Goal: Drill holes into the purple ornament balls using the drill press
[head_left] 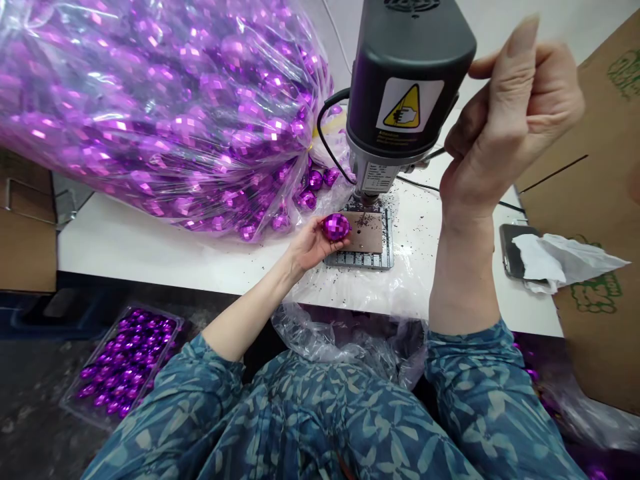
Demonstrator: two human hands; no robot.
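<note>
My left hand (313, 245) holds a shiny purple faceted bauble (336, 227) between thumb and fingers. The bauble is at the left edge of a brown board (373, 233) on the slotted metal base (370, 261) of a small bench drill press (410, 87). Its bit tip stands above the board, to the right of the bauble. Raised beside the black motor housing, my right hand (515, 113) has its fingers curled closed. Whatever those fingers grip is hidden. Dark shavings lie scattered over the board and base.
A big clear bag (165, 113) of purple baubles fills the left of the white table (200, 260). Several loose ones lie by its mouth. Below left is a clear tray (173, 327) of baubles. A phone (513, 247), tissue (555, 260) and cardboard box (595, 187) are at right.
</note>
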